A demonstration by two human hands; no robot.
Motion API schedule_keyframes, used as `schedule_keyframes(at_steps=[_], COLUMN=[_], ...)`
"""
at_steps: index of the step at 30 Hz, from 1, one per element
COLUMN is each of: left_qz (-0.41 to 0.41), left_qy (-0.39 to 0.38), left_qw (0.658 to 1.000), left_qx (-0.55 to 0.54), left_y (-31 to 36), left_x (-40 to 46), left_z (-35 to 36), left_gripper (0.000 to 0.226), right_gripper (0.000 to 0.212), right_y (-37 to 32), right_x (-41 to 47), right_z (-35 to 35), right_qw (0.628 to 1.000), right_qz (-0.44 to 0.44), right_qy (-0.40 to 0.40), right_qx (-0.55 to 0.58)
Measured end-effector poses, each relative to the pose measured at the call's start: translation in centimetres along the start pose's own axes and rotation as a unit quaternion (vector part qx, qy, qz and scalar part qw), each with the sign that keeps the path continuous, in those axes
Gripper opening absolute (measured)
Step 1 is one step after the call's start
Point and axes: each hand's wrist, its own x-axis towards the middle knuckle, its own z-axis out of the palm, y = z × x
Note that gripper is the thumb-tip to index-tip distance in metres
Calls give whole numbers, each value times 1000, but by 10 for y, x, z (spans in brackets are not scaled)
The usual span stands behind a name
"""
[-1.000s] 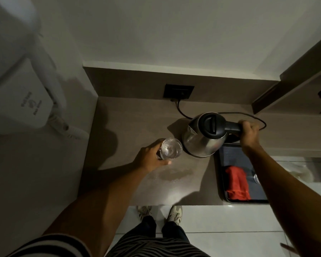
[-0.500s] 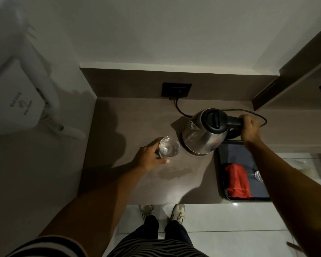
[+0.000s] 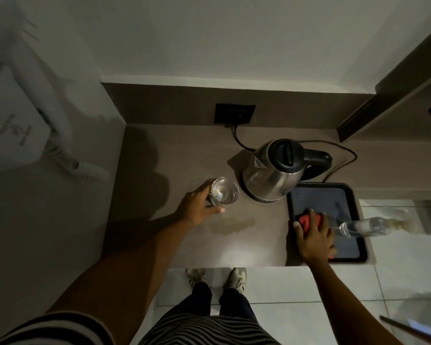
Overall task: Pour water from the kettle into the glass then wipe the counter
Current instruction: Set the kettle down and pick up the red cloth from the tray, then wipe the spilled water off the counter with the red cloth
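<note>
A steel kettle (image 3: 271, 178) with a black lid and handle stands upright on the brown counter (image 3: 159, 232), nobody holding it. Left of it is a clear glass (image 3: 225, 194) with water inside, and my left hand (image 3: 197, 207) is wrapped around it. A small puddle (image 3: 233, 223) lies on the counter in front of the glass. My right hand (image 3: 314, 235) rests on a red cloth (image 3: 306, 220) inside the black tray (image 3: 358, 220), fingers spread over it; most of the cloth is hidden beneath the hand.
A plastic bottle (image 3: 368, 226) lies across the tray's right rim. The kettle's cord (image 3: 343, 155) runs to a black wall socket (image 3: 235, 113). A white wall-mounted hairdryer (image 3: 23, 120) hangs at left. A dark shelf (image 3: 396, 95) juts out at upper right. My feet stand below the counter edge.
My right hand has let go of the kettle handle and dropped onto the red cloth in the tray. The kettle now stands level. My left hand has stayed on the glass.
</note>
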Motion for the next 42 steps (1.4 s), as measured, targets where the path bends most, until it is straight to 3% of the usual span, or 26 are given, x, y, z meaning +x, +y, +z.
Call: schedule_keyframes(at_steps=[4,9,14,15,17,18,22,27,30,31,34,39,40,42], left_qz=[-20,-12,-53,-59,-49,-42,-34,-2,-3,-7,-15,-26,-23,-20], left_qy=[-7,-30,40,35,2,-8,12,61,64,60,57,57,57,57], left_qw=[1000,991,970,963,949,945,941,938,939,941,941,937,938,939], left_qx=[-2,133,235,262,310,323,337,340,336,334,333,344,340,339], left_y=[3,-6,-67,-81,-104,-111,-115,-123,-126,-127,-128,-129,-127,-126], left_x=[-2,-13,-51,-62,-76,-79,-81,-83,-83,-84,-82,-84,-84,-85], left_z=[2,-2,-16,-21,-28,-30,-28,-24,-22,-21,-21,-20,-22,-23], left_gripper=[95,103,76,77,90,91,76,62,60,60,59,59,59,60], right_gripper=[59,64,62,57,24,22,60,57,67,69,66,61,58,51], right_y=[-5,-2,-38,-47,-63,-69,-91,-139,-182,-197,-220,-176,-159,-124], right_x=[2,9,-18,-27,-40,-43,-42,-70,-103,-117,-155,-125,-107,-74], right_z=[-3,-26,-15,-5,14,23,54,90,121,130,154,141,132,107], right_qw=[999,1000,989,987,984,985,995,990,992,995,983,901,895,923], right_qz=[31,13,-79,-114,-133,-122,-16,29,66,47,-173,-432,-444,-381], right_qy=[5,10,96,96,112,117,95,124,78,53,38,-10,-5,31], right_qx=[-16,-9,74,65,48,44,34,58,78,77,54,-31,-43,-46])
